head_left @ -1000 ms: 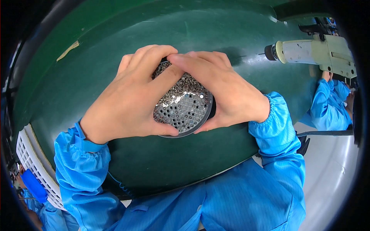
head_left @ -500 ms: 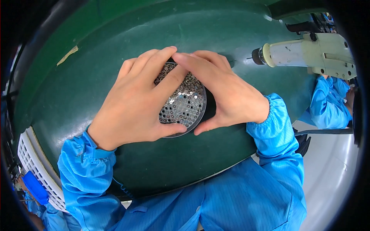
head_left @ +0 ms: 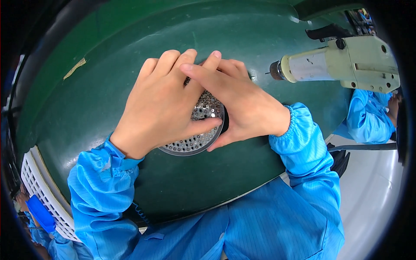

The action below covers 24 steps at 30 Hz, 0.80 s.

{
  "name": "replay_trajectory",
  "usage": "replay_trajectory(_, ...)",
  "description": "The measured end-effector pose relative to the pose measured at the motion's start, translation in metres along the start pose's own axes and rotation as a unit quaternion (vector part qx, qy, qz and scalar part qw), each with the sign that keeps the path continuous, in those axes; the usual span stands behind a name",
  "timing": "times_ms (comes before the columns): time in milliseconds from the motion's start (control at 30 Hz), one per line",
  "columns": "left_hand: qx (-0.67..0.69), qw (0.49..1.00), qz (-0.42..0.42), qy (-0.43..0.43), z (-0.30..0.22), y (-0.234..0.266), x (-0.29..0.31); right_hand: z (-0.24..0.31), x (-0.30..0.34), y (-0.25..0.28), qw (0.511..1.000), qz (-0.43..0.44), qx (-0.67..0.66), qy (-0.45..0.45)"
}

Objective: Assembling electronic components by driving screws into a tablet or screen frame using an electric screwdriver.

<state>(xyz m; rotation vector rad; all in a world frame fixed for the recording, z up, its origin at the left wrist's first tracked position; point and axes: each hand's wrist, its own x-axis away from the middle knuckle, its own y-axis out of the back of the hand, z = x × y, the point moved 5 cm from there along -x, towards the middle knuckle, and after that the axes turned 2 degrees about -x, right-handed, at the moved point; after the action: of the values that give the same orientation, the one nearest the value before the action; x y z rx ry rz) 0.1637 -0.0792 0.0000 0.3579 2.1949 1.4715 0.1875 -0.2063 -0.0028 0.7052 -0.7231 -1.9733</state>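
A round, shallow, dark-rimmed tray (head_left: 190, 145) with rows of small holes is between my two hands over the green table. Tiny metal pieces (head_left: 209, 102), too small to name, are heaped toward its far side. From the left, my left hand (head_left: 158, 104) covers much of the tray, its thumb reaching across the holed face and its fingers at the far side. My right hand (head_left: 247, 103) wraps the right edge, thumb and fingers spread along the rim. The tips of both hands meet at the far side. Much of the tray is hidden beneath them.
A pale green drill-like machine (head_left: 314, 65) with a thin bit points in from the right. Behind it shows another person's blue sleeve (head_left: 368, 118). A white slotted basket (head_left: 38, 182) with a blue bin (head_left: 41, 212) stands lower left. A tan strip (head_left: 75, 68) lies far left.
My left hand has slid further right across the tray, its thumb now over the holes near the right rim. The tray and my right hand sit slightly further left. The view has shifted a little.
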Motion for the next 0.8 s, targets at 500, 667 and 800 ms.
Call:
replay_trajectory(500,-0.034,0.999,0.003,0.02,-0.0049,0.001,-0.0017,-0.0024,0.0021,-0.0036,1.0,-0.001,-0.005,-0.004)
replay_trajectory(667,-0.091,0.995,-0.005,0.033,-0.0048,0.0,-0.0018,-0.0028,0.0023,-0.0026,1.0,-0.001,0.001,-0.004)
replay_trajectory(800,-0.117,0.992,-0.008,0.044,-0.0029,0.0001,-0.0019,-0.0046,0.0018,-0.0042,1.0,0.009,0.004,-0.014)
